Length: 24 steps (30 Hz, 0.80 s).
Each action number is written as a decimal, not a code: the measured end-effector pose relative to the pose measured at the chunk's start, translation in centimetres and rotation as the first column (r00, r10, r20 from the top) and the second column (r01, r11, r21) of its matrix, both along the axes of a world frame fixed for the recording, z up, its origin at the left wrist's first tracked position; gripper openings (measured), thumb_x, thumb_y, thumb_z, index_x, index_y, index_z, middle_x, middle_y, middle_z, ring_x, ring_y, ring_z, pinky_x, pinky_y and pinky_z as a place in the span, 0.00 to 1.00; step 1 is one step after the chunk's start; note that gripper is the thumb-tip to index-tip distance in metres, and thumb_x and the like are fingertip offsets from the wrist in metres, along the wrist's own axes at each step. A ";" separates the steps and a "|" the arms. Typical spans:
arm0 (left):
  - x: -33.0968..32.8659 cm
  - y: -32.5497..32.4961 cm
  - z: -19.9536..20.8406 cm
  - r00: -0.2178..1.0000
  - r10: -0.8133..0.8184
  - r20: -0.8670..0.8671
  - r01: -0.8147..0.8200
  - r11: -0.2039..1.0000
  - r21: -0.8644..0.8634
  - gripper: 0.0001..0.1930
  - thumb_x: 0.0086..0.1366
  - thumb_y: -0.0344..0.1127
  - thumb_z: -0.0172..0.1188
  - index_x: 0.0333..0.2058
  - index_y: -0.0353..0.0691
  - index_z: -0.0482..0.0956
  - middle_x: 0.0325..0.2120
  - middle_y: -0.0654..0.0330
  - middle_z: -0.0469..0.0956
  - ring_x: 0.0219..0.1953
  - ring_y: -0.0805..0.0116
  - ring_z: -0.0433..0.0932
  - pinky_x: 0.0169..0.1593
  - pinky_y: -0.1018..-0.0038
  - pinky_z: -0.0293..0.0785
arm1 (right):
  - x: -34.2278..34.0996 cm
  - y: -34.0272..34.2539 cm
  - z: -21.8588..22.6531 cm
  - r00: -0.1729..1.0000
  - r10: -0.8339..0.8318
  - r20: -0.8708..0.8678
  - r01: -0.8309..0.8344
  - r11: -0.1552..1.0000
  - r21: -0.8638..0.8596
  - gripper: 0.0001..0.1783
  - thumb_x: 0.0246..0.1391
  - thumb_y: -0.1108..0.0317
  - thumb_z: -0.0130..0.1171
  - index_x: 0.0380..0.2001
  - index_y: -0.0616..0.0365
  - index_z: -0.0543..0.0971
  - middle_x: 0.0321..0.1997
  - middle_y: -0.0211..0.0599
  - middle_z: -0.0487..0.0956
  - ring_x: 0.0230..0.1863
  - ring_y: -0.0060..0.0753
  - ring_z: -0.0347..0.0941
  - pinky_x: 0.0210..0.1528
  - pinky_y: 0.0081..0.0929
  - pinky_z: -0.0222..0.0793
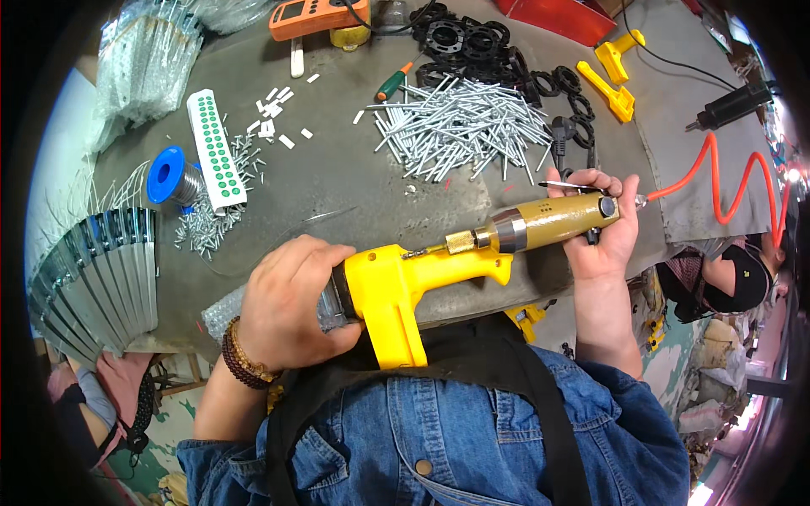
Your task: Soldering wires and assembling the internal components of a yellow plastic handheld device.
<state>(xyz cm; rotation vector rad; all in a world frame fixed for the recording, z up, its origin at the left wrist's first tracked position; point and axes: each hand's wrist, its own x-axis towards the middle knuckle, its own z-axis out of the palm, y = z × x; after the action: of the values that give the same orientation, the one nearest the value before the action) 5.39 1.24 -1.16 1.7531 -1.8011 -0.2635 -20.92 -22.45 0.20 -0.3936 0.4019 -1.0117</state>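
Observation:
My left hand is closed around the black-collared end of a yellow plastic tool housing, which has a long handle reaching right. A clear part shows beneath my palm. The housing lies at the table's near edge, against my apron. My right hand grips a gold and silver air screwdriver, held almost level and pointing left. Its bit meets the housing near the base of the handle; whether it sits in a screw is too small to tell. An orange coiled hose runs from the screwdriver's rear.
Long screws lie heaped beyond the screwdriver, beside black ring parts and a green-handled screwdriver. Leftward are short screws, a blue solder spool and a green-dotted strip. Yellow handle pieces and a black driver lie far right.

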 end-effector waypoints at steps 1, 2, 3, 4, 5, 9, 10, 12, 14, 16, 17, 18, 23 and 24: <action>0.0 0.0 0.0 1.000 -0.006 -0.003 0.006 1.000 0.005 0.32 0.36 0.35 0.71 0.46 0.38 0.76 0.40 0.52 0.77 0.43 0.51 0.77 0.48 0.62 0.75 | 0.0 0.0 0.0 1.000 -0.009 0.008 0.009 1.000 0.012 0.25 0.65 0.43 0.50 0.20 0.47 0.69 0.27 0.27 0.75 0.39 0.32 0.75 0.66 0.56 0.61; 0.0 0.0 0.1 1.000 -0.013 -0.006 0.013 1.000 0.010 0.32 0.36 0.34 0.71 0.46 0.38 0.76 0.40 0.52 0.77 0.43 0.51 0.77 0.48 0.62 0.75 | 0.1 0.0 0.1 1.000 -0.008 0.005 0.008 1.000 0.012 0.25 0.65 0.43 0.50 0.20 0.47 0.69 0.27 0.27 0.75 0.39 0.32 0.75 0.66 0.56 0.61; -0.1 0.0 0.2 1.000 -0.010 -0.009 0.010 1.000 0.012 0.32 0.36 0.34 0.71 0.46 0.38 0.76 0.40 0.52 0.77 0.43 0.51 0.77 0.48 0.62 0.75 | 0.2 0.1 0.1 0.998 -0.043 -0.043 0.043 0.999 0.013 0.25 0.65 0.43 0.50 0.21 0.48 0.69 0.26 0.27 0.74 0.38 0.32 0.74 0.64 0.53 0.63; -0.1 -0.1 0.2 1.000 -0.016 -0.021 0.016 1.000 0.023 0.34 0.36 0.34 0.71 0.48 0.38 0.75 0.40 0.52 0.77 0.43 0.51 0.77 0.48 0.62 0.74 | 0.3 0.1 0.1 0.993 -0.077 -0.090 0.078 0.997 0.012 0.24 0.66 0.44 0.50 0.21 0.48 0.69 0.26 0.26 0.73 0.36 0.31 0.74 0.63 0.50 0.65; -0.2 -0.1 0.2 0.999 -0.022 -0.033 0.023 0.999 0.034 0.35 0.36 0.33 0.70 0.50 0.38 0.74 0.40 0.52 0.76 0.43 0.51 0.77 0.49 0.62 0.74 | 0.2 -0.2 -0.3 0.993 -0.074 -0.093 0.076 0.997 0.013 0.24 0.66 0.44 0.50 0.21 0.48 0.69 0.26 0.26 0.73 0.36 0.31 0.74 0.63 0.50 0.65; -0.2 0.1 0.2 0.999 0.003 -0.050 -0.001 1.000 0.025 0.39 0.37 0.33 0.70 0.54 0.38 0.71 0.43 0.52 0.76 0.43 0.50 0.77 0.50 0.62 0.73 | 0.4 -0.8 -0.7 0.998 0.042 -0.056 -0.047 0.995 -0.084 0.21 0.66 0.48 0.52 0.24 0.48 0.68 0.25 0.26 0.72 0.34 0.29 0.72 0.55 0.44 0.68; -0.2 0.1 0.1 0.997 -0.001 -0.075 0.003 1.000 0.026 0.40 0.38 0.33 0.70 0.55 0.38 0.70 0.44 0.52 0.76 0.44 0.50 0.77 0.52 0.61 0.73 | 0.7 -0.7 -0.7 0.997 0.018 -0.074 -0.023 0.997 -0.070 0.20 0.66 0.48 0.52 0.25 0.49 0.68 0.24 0.26 0.71 0.33 0.29 0.71 0.53 0.42 0.68; -0.1 0.1 0.0 0.995 0.005 -0.101 -0.002 1.000 0.030 0.41 0.38 0.33 0.70 0.57 0.38 0.69 0.46 0.53 0.76 0.46 0.50 0.77 0.53 0.60 0.72 | 0.7 -0.8 -0.8 0.996 0.017 -0.088 -0.023 0.997 -0.070 0.21 0.66 0.48 0.52 0.25 0.49 0.68 0.24 0.26 0.71 0.33 0.29 0.71 0.52 0.42 0.69; -0.1 0.1 0.1 0.994 -0.012 -0.106 0.015 0.999 0.035 0.42 0.39 0.34 0.70 0.58 0.37 0.67 0.49 0.53 0.76 0.48 0.50 0.76 0.56 0.59 0.71 | 0.7 -1.0 -0.9 0.995 0.015 -0.101 -0.022 0.997 -0.070 0.21 0.66 0.48 0.51 0.25 0.49 0.68 0.25 0.26 0.71 0.33 0.29 0.71 0.52 0.41 0.69; -0.1 0.2 0.3 0.993 0.007 -0.116 0.000 0.998 0.061 0.42 0.39 0.34 0.70 0.58 0.37 0.67 0.49 0.53 0.76 0.49 0.50 0.76 0.57 0.59 0.71 | 0.7 -1.1 -0.9 0.985 -0.024 -0.173 0.004 0.994 -0.112 0.20 0.67 0.49 0.51 0.24 0.49 0.67 0.25 0.25 0.71 0.32 0.28 0.71 0.52 0.40 0.69; 0.0 0.2 0.4 0.992 0.016 -0.124 -0.005 0.996 0.085 0.42 0.40 0.34 0.70 0.58 0.36 0.67 0.50 0.53 0.75 0.50 0.50 0.77 0.58 0.59 0.70 | 0.8 -1.2 -0.9 0.977 -0.045 -0.208 0.017 0.991 -0.135 0.20 0.67 0.49 0.51 0.24 0.49 0.67 0.25 0.25 0.71 0.32 0.28 0.71 0.52 0.40 0.69; 0.0 0.2 0.4 0.992 0.020 -0.125 -0.009 0.996 0.088 0.42 0.40 0.34 0.70 0.58 0.36 0.67 0.50 0.53 0.75 0.50 0.50 0.77 0.58 0.59 0.70 | 0.8 -1.2 -0.9 0.983 -0.038 -0.181 0.017 0.993 -0.120 0.20 0.67 0.50 0.50 0.24 0.49 0.67 0.24 0.25 0.70 0.32 0.27 0.70 0.52 0.40 0.69; 0.0 0.0 0.1 0.980 -0.004 -0.199 0.013 0.999 0.045 0.42 0.40 0.33 0.69 0.59 0.36 0.66 0.48 0.50 0.75 0.46 0.50 0.77 0.53 0.61 0.73 | 1.1 -1.1 -0.8 0.987 -0.031 -0.156 0.016 0.995 -0.096 0.20 0.67 0.50 0.51 0.24 0.49 0.67 0.24 0.25 0.70 0.32 0.27 0.70 0.51 0.40 0.69; 0.1 0.0 0.1 0.980 -0.005 -0.200 0.014 0.999 0.044 0.42 0.40 0.33 0.69 0.59 0.36 0.66 0.48 0.50 0.75 0.46 0.50 0.77 0.53 0.61 0.73 | 1.3 -1.0 -0.6 0.987 -0.035 -0.156 0.022 0.996 -0.084 0.20 0.67 0.51 0.51 0.24 0.49 0.67 0.24 0.25 0.70 0.32 0.27 0.70 0.51 0.40 0.69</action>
<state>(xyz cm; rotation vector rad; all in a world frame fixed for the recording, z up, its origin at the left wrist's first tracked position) 5.47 1.21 -1.03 1.6842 -1.6705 -0.4709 -19.67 -23.45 -0.44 -0.5455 0.5104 -1.0303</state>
